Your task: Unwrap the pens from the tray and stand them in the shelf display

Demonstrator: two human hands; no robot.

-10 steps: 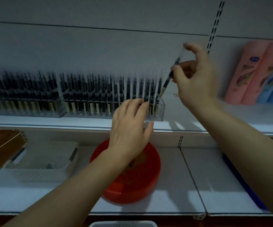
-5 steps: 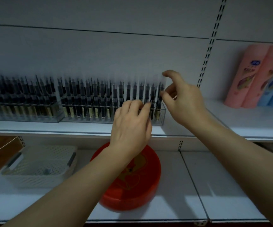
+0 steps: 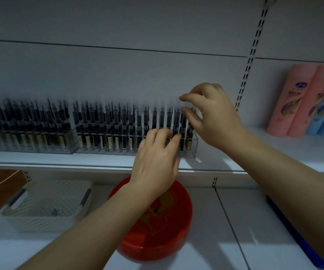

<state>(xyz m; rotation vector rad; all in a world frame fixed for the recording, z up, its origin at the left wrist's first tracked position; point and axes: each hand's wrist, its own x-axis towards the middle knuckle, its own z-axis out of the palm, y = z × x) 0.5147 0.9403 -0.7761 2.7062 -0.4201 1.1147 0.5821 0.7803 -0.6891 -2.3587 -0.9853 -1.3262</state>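
Note:
Two clear display racks on the upper shelf hold several upright black pens. My right hand is at the right end of the rack, thumb and fingers pinching the top of a pen that stands in the rack. My left hand reaches up from below, its fingertips curled against the pens at the front of the same rack. A white perforated tray sits on the lower shelf at the left, with a small dark item inside.
A red round bowl sits on the lower shelf under my left forearm. Pink and blue cases stand at the upper shelf's right end. A blue strip lies at the lower right. A slotted upright divides the back panel.
My right hand came down from above the rack with the pen and lowered it into the right end. My left hand moved up to the rack's front.

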